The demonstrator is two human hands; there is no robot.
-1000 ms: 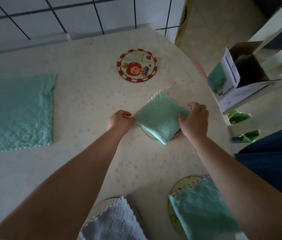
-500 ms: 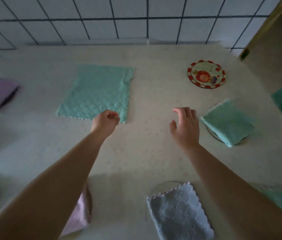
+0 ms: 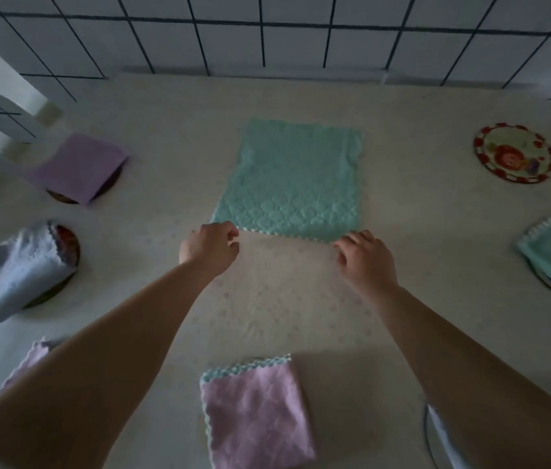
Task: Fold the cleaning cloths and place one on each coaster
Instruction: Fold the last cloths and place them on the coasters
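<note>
Head view: green cloth (image 3: 292, 179) flat at tabletop (image 3: 419, 231) centre. Left hand (image 3: 209, 248) pinching near left corner; right hand (image 3: 367, 257) at near right corner, grip unclear. Lift both corners evenly toward 12 o'clock, matching edges; bare coaster (image 3: 515, 152) at 2 o'clock.

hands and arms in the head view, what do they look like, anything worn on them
Both forearms are bare right up to the frame edge: no sleeves, gloves, watch or bracelet. No rings show on the left hand or the right hand. Nails look short and unpainted, though the picture is dim.
</note>
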